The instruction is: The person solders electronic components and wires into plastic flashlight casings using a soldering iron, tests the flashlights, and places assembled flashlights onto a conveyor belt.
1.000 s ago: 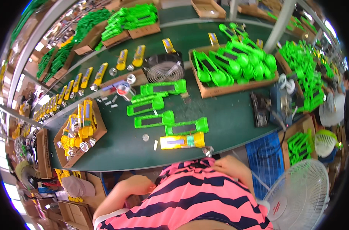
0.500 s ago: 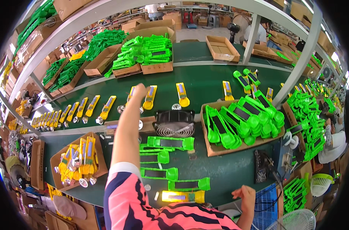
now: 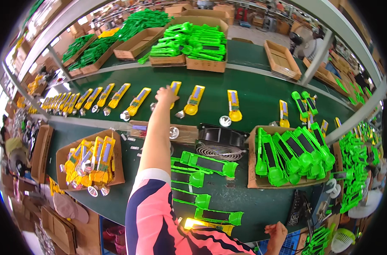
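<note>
My left arm stretches far forward, and my left hand [image 3: 166, 97] is on a yellow lamp housing [image 3: 175, 86] lying on the green belt. Its fingers bend round the lower part, which they hide. Yellow housings on either side, one left [image 3: 139, 102] and one right [image 3: 195, 100], hold a purple cell and a circuit board, with a silver reflector at the wide end. Low at the right, my right hand [image 3: 277, 233] has curled fingers and shows nothing in them. Near my body a yellow housing [image 3: 195, 222] glows brightly, partly covered by my shirt.
Green shells with dark panels [image 3: 208, 163] lie on the bench; more fill a carton [image 3: 253, 182] at right. At left stands a carton of yellow housings [image 3: 118, 172]. A black fan [image 3: 223, 138] sits by the belt. Metal posts [image 3: 317, 59] rise beyond.
The view has shifted, so the bench scene sits further right. My left hand stays at the same yellow housing, its fingers looking less bunched. My right hand is lower in the picture.
</note>
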Tool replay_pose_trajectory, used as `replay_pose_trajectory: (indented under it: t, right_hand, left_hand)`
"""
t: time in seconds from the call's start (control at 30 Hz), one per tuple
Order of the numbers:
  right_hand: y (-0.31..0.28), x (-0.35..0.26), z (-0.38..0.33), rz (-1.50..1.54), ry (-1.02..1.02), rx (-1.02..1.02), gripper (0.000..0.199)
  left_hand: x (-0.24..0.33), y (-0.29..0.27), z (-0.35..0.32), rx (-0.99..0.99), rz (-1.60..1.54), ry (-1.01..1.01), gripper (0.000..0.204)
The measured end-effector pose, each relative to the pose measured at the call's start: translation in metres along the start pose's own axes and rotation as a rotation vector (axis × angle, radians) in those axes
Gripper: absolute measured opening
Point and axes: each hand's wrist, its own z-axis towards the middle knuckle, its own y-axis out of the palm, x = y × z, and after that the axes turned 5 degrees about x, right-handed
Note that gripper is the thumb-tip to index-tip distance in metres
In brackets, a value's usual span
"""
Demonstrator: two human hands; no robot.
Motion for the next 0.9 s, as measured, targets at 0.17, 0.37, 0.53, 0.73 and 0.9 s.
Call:
replay_pose_trajectory:
  t: [0.17, 0.37, 0.53, 0.73, 0.9]
  right_hand:
    - [0.0, -0.011, -0.006, -0.083, 0.103, 0.045, 0.03]
    - [-0.009, -0.01, 0.003, -0.125, 0.144, 0.08, 0.03]
    - [-0.011, -0.008, 0.008, -0.142, 0.185, 0.059, 0.032]
    - [0.01, -0.015, 0.014, -0.152, 0.166, 0.082, 0.034]
    - [0.003, -0.015, 0.019, -0.33, 0.262, 0.117, 0.036]
  left_hand:
    - [-0.025, -0.001, 0.022, 0.349, -0.22, -0.012, 0.052]
    - [-0.15, -0.063, 0.043, 0.434, 0.106, -0.142, 0.052]
    - [-0.21, -0.03, 0.041, 0.534, 0.13, -0.2, 0.04]
    - [-0.224, -0.01, 0.031, 0.411, 0.069, -0.337, 0.042]
    - [-0.198, -0.032, 0.041, 0.527, -0.006, -0.391, 0.026]
